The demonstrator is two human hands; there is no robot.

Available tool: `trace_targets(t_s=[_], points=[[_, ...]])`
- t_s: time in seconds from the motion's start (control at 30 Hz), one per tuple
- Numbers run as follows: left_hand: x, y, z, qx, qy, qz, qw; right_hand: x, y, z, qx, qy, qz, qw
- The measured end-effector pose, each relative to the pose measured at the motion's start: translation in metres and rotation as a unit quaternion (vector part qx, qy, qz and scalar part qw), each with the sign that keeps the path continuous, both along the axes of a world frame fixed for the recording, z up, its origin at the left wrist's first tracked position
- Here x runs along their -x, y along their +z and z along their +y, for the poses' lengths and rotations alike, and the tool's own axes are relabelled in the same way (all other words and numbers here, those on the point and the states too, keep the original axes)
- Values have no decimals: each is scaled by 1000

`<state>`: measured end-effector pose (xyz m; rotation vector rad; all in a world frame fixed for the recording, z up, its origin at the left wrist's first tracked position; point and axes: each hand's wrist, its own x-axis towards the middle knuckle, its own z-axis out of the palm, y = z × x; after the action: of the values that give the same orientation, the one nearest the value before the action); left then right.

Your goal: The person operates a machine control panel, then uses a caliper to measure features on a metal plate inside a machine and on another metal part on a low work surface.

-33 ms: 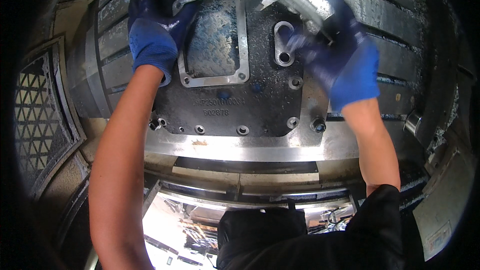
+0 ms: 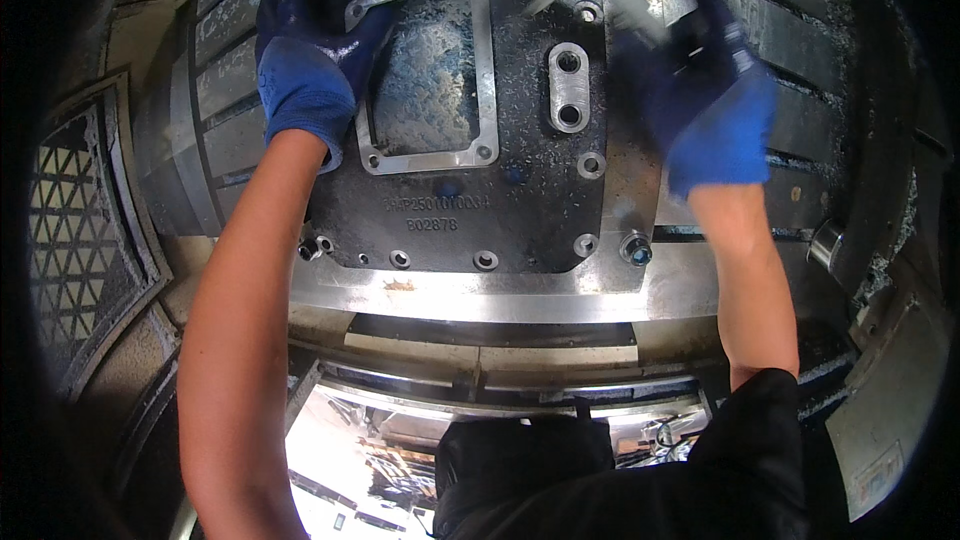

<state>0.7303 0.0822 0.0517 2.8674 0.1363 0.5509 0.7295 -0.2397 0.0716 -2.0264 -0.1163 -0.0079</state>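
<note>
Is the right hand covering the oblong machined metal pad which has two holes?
No, the oblong machined metal pad is fully visible, to the left of the right hand.
</note>
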Motion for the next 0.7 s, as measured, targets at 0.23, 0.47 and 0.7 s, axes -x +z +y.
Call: trace_targets(t_s=[0.23,0.47,0.7], points=[[1,5,-6,8,17,7,1000,-8,45,-15,-149,-79,150,974],[-2,-8,11,21,-6,18,1000,8,39,18,105,80,114,985],[-1,3,-3,-14,10,6,1000,-26,21,-23,65,33,-184,980]])
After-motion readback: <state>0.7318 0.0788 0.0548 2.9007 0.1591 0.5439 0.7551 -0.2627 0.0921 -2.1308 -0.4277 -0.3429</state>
